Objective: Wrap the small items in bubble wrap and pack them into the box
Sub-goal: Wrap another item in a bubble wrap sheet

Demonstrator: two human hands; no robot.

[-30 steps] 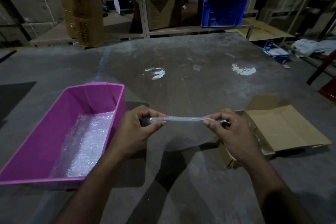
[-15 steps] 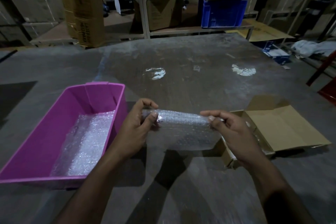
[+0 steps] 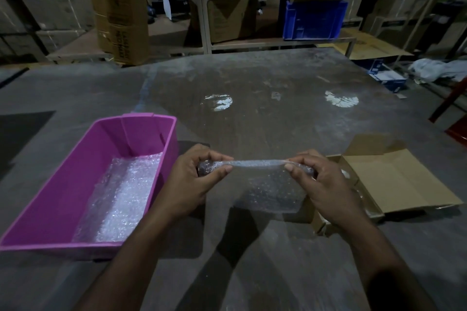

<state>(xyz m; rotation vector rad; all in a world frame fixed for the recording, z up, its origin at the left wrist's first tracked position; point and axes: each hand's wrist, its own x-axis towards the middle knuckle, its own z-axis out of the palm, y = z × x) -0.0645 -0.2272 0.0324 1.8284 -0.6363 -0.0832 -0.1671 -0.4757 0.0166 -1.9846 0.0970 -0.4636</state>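
Above the grey table I hold a long thin item rolled in clear bubble wrap (image 3: 257, 163). My left hand (image 3: 194, 182) pinches its left end and my right hand (image 3: 321, 184) pinches its right end. A loose flap of the wrap hangs below the roll. What the item is stays hidden by the wrap. An open cardboard box (image 3: 394, 184) lies at the right, partly behind my right hand. A pink plastic bin (image 3: 63, 192) at the left holds more bubble wrap (image 3: 121, 194).
The grey table (image 3: 265, 113) stretches far ahead. Behind it stand metal shelves with cardboard boxes (image 3: 227, 15) and a blue crate (image 3: 313, 20). A tall carton (image 3: 118, 7) leans at the back left. Red furniture (image 3: 454, 113) sits at the right edge.
The bubble wrap sheet opened wider half a second ago and is now rolled tighter around the item, with a flap hanging below. Both hands stayed in about the same place.
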